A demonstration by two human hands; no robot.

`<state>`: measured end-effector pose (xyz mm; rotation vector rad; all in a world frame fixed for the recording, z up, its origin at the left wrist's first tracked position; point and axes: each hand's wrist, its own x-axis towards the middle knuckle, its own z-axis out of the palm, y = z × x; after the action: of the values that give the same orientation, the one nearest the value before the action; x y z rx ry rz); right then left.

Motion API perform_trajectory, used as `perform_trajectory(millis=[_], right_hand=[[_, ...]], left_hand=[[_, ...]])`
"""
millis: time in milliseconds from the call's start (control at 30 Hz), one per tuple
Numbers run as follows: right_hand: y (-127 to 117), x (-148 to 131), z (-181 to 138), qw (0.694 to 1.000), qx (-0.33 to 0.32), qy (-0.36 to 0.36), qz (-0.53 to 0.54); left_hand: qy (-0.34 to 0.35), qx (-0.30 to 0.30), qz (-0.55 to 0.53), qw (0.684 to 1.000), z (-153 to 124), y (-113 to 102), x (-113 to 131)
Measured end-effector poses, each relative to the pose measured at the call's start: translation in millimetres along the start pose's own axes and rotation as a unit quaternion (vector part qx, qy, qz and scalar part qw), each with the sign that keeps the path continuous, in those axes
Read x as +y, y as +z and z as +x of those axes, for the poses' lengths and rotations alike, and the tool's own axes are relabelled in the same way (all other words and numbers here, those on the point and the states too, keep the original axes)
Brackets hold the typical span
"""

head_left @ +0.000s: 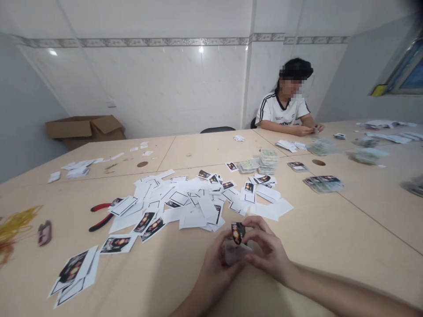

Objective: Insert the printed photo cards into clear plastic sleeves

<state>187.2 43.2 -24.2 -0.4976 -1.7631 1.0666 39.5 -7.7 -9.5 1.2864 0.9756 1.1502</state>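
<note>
Clear plastic sleeve (233, 255) low in the head view, pinched by the left hand (214, 268) fingers. Right hand (268, 252) fingers grip the printed card (237, 232), upright at the sleeve mouth. Likely mid-insertion; seating it needs the edges lined up. Loose cards (185, 207) cover the surface (330, 237) beyond.

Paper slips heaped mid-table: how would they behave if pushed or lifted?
Probably very light: the slips lie thin, flat, overlapping. A push would likely scatter them, not move the heap whole. The card in the right hand stands upright, so singles seem slightly stiff.
</note>
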Motion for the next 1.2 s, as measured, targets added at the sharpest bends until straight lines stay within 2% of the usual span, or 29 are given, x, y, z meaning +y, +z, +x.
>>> perform_trajectory(millis=[467, 700, 900, 1000, 1200], right_hand=[[2.6, -2.9, -0.3, 0.999, -0.014, -0.033, -0.035], [2.7, -0.3, -1.1, 1.000, 0.015, -0.002, -0.006], [4.4, 1.6, 2.5, 0.996, 0.077, 0.021, 0.037], [5.0, 2.2, 2.4, 0.997, 0.068, 0.016, 0.043], [4.8, 3.2, 0.4, 0.999, 0.035, -0.003, 0.024]], left_hand=[[0.007, 0.003, 0.049, 0.999, 0.8, -1.4, -1.8], [-0.010, -0.010, 0.015, 1.000, 0.2, -1.6, 0.5], [0.007, 0.015, -0.060, 0.998, -1.4, -4.1, -7.4], [0.002, 0.015, -0.073, 0.997, -0.9, -4.1, -7.8], [0.016, -0.035, -0.142, 0.989, 1.3, -0.9, -2.7]])
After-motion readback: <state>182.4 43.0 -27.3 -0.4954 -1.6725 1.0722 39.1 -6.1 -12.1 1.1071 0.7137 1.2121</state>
